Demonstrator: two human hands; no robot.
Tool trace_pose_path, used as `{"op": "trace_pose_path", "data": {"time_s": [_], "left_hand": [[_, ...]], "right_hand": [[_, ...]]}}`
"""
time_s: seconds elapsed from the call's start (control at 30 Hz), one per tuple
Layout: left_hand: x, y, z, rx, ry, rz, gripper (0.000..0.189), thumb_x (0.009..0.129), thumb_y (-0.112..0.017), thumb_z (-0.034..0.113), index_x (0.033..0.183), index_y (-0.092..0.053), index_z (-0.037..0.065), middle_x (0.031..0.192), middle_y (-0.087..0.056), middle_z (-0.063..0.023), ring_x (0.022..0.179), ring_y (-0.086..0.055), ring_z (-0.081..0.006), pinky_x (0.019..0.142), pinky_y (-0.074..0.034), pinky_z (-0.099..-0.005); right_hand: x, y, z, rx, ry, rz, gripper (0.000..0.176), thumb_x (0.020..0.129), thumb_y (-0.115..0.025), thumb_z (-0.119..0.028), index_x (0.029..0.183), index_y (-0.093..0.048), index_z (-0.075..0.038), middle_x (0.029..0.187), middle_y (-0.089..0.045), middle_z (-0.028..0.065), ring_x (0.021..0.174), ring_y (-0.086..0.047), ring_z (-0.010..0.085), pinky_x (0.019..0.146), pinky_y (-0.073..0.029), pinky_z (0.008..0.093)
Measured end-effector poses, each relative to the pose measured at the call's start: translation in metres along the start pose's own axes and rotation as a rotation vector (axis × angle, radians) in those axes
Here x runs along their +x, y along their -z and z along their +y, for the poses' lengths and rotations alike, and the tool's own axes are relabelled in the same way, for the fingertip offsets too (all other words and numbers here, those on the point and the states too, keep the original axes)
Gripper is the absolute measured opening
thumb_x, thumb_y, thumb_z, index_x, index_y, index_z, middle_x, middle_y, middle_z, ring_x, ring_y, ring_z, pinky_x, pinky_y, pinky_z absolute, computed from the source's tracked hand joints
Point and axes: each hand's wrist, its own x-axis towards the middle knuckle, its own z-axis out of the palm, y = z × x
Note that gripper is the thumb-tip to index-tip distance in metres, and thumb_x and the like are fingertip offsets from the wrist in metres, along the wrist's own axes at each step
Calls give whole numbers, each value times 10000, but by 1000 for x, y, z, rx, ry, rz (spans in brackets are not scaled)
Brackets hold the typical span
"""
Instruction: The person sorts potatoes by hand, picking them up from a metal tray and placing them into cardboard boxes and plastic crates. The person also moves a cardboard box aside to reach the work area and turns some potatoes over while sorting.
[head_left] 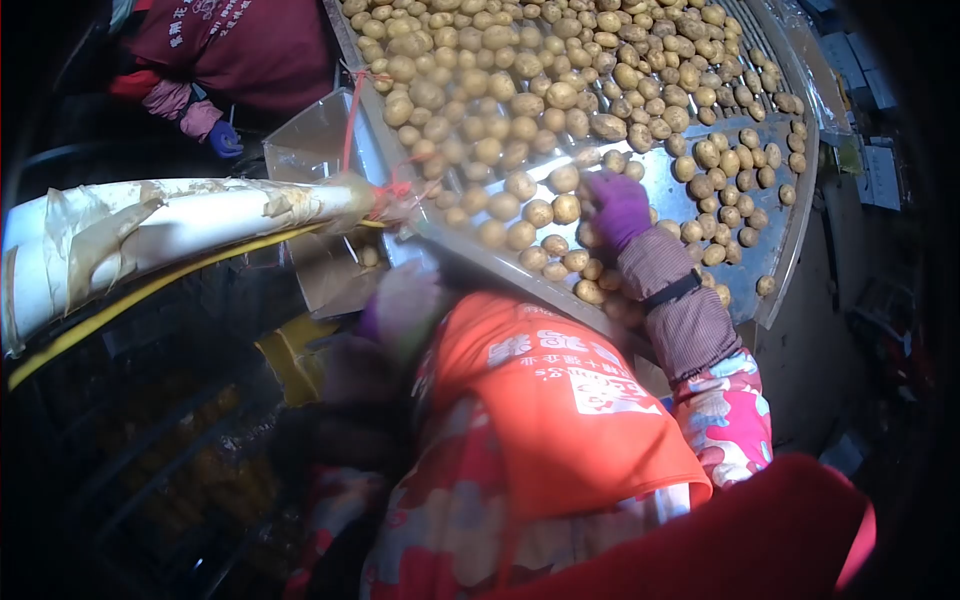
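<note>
Many potatoes point(565, 208) lie on a metal sorting table point(655, 180), thinly spread near its front edge. Over them is my right hand point(615, 208) in a purple glove, with its fingers curled together among the potatoes; what they hold, if anything, is hidden. My left hand point(405, 305), smeared by motion, is off the table's left front edge, beside a cardboard-like box point(325, 275). Its fingers and anything in them cannot be made out.
A white pipe point(190, 225) with torn tape and a yellow hose point(150, 290) reach in from the left. Red string point(352, 125) is tied at the table's corner. A person in dark red point(240, 50) is at the upper left, one blue-gloved hand point(225, 140) showing.
</note>
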Motion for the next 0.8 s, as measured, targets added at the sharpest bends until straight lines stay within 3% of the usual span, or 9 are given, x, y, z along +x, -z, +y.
{"op": "trace_pose_path", "data": {"time_s": [0.07, 0.1, 0.17, 0.33, 0.43, 0.53, 0.6, 0.7, 0.8], "left_hand": [[-4, -33, -22, 209, -82, -26, 415, 993, -464, 369, 1234, -528, 37, 1099, -644, -141, 951, -630, -249, 762, -525, -372], [-9, -47, -32, 315, -116, -37, 442, 990, -479, 361, 1285, -508, 34, 1120, -641, -148, 964, -630, -248, 778, -523, -370], [-7, -53, -33, 445, -165, -58, 481, 987, -491, 356, 1350, -484, 41, 1166, -630, -149, 992, -629, -239, 814, -522, -361], [48, -69, -39, 681, -431, -65, 448, 967, -531, 281, 1357, -497, 64, 1264, -591, -150, 1127, -593, -245, 936, -491, -383], [56, -109, -33, 1445, -1135, -99, 494, 915, -589, 127, 1382, -461, 26, 1300, -565, -183, 1191, -547, -315, 1005, -443, -430], [80, -143, -44, 1881, -1206, 65, 534, 878, -620, 207, 1384, -492, 94, 1419, -461, -188, 1321, -403, -384, 1092, -312, -541], [101, -136, -52, 2280, -1123, 270, 600, 842, -651, 302, 1401, -494, 149, 1465, -409, -207, 1338, -384, -421, 1121, -228, -590], [96, -150, -54, 2364, -1276, 234, 595, 903, -550, 411, 1438, -443, 174, 1488, -381, -180, 1392, -325, -361, 1148, -156, -593], [93, -163, -60, 2410, -1251, 281, 593, 911, -532, 424, 1442, -437, 177, 1495, -362, -191, 1387, -332, -359, 1156, -137, -586]], "right_hand": [[9, -5, 16, 11, -217, 9, 374, 797, -663, -228, 1167, -631, -176, 1024, -648, 110, 971, -613, 326, 831, -493, 438], [2, -11, 43, 21, -88, 124, 346, 811, -635, -206, 1154, -632, -166, 1034, -639, 125, 973, -609, 330, 824, -488, 435], [-7, 61, -2, 77, -283, 145, 304, 810, -634, -199, 1109, -633, -141, 981, -630, 139, 934, -601, 339, 812, -486, 446], [-65, 41, -57, 161, 20, 272, 258, 751, -647, -194, 986, -600, -99, 963, -557, 127, 936, -536, 341, 796, -439, 455], [-115, 1, -72, 147, 144, 173, 396, 796, -646, -206, 1173, -592, -95, 1215, -547, 168, 1187, -482, 392, 1002, -364, 537], [-145, 3, -36, 52, 70, 269, 465, 769, -663, -223, 1208, -566, -106, 1303, -499, 159, 1215, -457, 357, 959, -379, 526], [-165, 15, -25, 112, -264, 97, 445, 780, -657, -208, 1204, -581, -95, 1295, -518, 153, 1222, -462, 367, 971, -379, 531], [-197, 15, 13, 139, -557, 171, 430, 795, -653, -202, 1204, -603, -83, 1292, -545, 151, 1246, -463, 385, 1020, -356, 536], [-230, 1, 103, -237, -381, 316, 417, 837, -609, -256, 1203, -593, -57, 1241, -572, 199, 1113, -575, 370, 964, -421, 515]]}}
